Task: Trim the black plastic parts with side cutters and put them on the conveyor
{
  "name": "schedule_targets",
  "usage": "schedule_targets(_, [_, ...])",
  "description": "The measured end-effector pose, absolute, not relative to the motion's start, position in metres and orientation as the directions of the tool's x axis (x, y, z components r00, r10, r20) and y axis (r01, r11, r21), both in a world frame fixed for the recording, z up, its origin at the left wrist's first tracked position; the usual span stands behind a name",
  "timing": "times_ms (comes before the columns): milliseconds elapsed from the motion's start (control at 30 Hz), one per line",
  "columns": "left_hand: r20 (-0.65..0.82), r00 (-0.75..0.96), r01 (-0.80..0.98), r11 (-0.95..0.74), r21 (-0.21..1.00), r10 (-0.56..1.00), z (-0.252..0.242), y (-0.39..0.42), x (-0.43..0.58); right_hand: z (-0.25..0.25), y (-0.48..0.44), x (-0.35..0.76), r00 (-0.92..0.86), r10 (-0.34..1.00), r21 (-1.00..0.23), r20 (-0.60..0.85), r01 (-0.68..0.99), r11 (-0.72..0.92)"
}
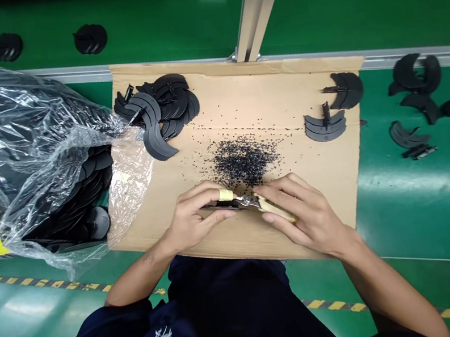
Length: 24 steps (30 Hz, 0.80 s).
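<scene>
My left hand [194, 217] is closed on a flat black plastic part [220, 206], its thumb wrapped in tan tape. My right hand [301, 210] grips a knife with a tan handle [278, 212], and the blade [247, 200] rests against the part's edge. Both hands hover over the near edge of a cardboard sheet [266, 104]. Just beyond the hands a heap of black shavings [243, 159] lies on the cardboard.
A pile of curved black parts [159, 110] sits at the cardboard's far left; two more parts [330, 110] lie at its far right. A clear plastic bag [25, 161] full of parts lies left. More parts [424, 95] rest on the green bench to the right.
</scene>
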<state>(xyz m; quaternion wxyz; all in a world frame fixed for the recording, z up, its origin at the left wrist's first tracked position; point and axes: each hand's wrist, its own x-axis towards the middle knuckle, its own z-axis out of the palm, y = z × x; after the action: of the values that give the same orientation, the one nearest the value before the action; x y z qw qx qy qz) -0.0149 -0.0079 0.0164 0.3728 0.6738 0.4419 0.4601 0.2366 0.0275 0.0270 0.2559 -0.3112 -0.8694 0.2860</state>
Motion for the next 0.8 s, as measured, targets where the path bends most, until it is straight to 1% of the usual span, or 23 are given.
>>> schedule_targets(233, [0.265, 0.175, 0.223, -0.3, 0.927, 0.948, 0.015, -0.007, -0.014, 0.032, 0.031, 0.236, -0.69, 0.668, -0.616, 0.281, 0.404, 0.676])
schedule_targets(433, [0.229, 0.15, 0.185, -0.255, 0.949, 0.962, 0.013, -0.009, -0.015, 0.026, 0.027, 0.232, -0.639, 0.719, -0.694, 0.272, 0.387, 0.607])
schedule_targets(533, [0.23, 0.158, 0.226, -0.262, 0.938, 0.96, 0.018, -0.009, -0.017, 0.023, 0.026, 0.233, -0.612, 0.73, -0.652, 0.304, 0.425, 0.627])
schedule_targets(633, [0.287, 0.245, 0.303, -0.354, 0.885, 0.926, 0.022, -0.005, -0.016, 0.024, 0.027, 0.234, -0.615, 0.721, -0.562, 0.319, 0.49, 0.667])
schedule_targets(700, [0.336, 0.316, 0.379, -0.442, 0.813, 0.888, 0.024, 0.002, -0.014, 0.026, 0.028, 0.236, -0.612, 0.735, -0.523, 0.293, 0.541, 0.659])
schedule_targets(767, [0.38, 0.339, 0.456, -0.504, 0.734, 0.86, 0.023, 0.011, -0.013, 0.026, 0.027, 0.239, -0.579, 0.775, -0.524, 0.252, 0.592, 0.613])
schedule_targets(800, [0.398, 0.327, 0.485, -0.514, 0.707, 0.857, 0.022, 0.016, -0.013, 0.025, 0.026, 0.241, -0.552, 0.801, -0.544, 0.23, 0.61, 0.577])
